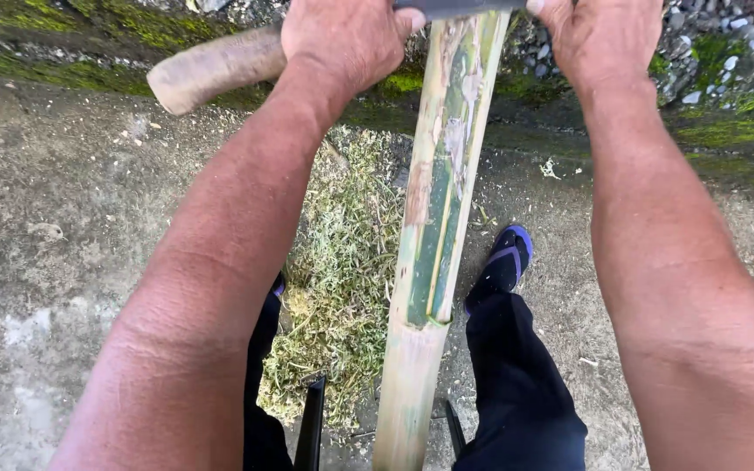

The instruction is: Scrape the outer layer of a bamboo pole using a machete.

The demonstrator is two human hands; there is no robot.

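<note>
While the left hand (346, 39) wraps its fingers around the wooden handle (215, 65) and the right hand (599, 35) pinches the blade's (455, 7) far end, the bamboo pole (434, 253) leans between the legs; a slipping blade could likely nick those right fingers

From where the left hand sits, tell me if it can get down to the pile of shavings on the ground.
Probably yes, once it lets go. The left hand grips the knife's wooden handle, and the shavings lie in the open left of the bamboo pole, with nothing covering them.
</note>
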